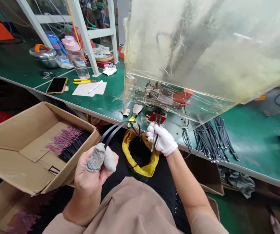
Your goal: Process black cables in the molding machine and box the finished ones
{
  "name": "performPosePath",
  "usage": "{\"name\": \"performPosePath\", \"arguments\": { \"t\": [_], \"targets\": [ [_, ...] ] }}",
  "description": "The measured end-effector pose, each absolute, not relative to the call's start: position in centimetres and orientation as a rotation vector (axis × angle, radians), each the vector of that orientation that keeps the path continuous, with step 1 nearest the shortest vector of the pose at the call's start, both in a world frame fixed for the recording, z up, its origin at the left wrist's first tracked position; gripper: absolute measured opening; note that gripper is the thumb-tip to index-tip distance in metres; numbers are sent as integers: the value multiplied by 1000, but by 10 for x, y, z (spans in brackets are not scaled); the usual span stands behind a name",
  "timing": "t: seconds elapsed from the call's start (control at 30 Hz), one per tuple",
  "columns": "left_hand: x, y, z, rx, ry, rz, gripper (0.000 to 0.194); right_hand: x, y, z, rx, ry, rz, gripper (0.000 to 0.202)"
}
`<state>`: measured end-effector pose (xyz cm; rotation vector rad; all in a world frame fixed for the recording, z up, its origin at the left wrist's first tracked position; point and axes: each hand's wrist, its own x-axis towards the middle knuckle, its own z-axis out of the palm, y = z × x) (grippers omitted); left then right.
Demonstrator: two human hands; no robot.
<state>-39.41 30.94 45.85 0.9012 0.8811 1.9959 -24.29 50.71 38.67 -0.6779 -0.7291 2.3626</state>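
My left hand (91, 172), with grey fabric cots on two fingers, is closed around black cables (113, 128) that arch up and to the right, their ends near the table edge. My right hand (163, 139), in a white glove, pinches a pair of thin black cables (154, 143). Their upper ends reach a small dark red block (158, 117) at the table edge, under the clear plastic shield (193, 58). Whether they touch the block I cannot tell. Between my hands, below the edge, hangs a yellow bag (127, 146) with a dark inside.
At left, a cardboard box (32, 130) holds black cables with pink ends (64, 139). On the green table (115, 94) are a phone (57, 85), yellow-handled pliers (82, 81), a bottle (75, 57) and a scraper (137, 110). Bundled black cables (209, 139) overhang the edge at right.
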Motion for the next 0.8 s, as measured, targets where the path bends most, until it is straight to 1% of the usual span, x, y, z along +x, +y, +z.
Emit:
{"name": "performPosePath", "arguments": {
  "t": [0.17,0.3,0.37,0.63,0.8],
  "targets": [
    [-398,304,461,881,910,1973,40,-261,528,399,-780,-603,2288,4],
    [-399,306,462,850,920,1979,41,-268,532,409,-792,-496,2318,21],
    [-398,307,463,836,919,1987,42,-269,534,412,-810,-478,2325,25],
    [-401,306,459,881,876,2007,39,-270,540,419,-859,-451,2353,27],
    [-402,306,456,912,878,1974,41,-268,541,420,-857,-395,2378,25]
  ]
}}
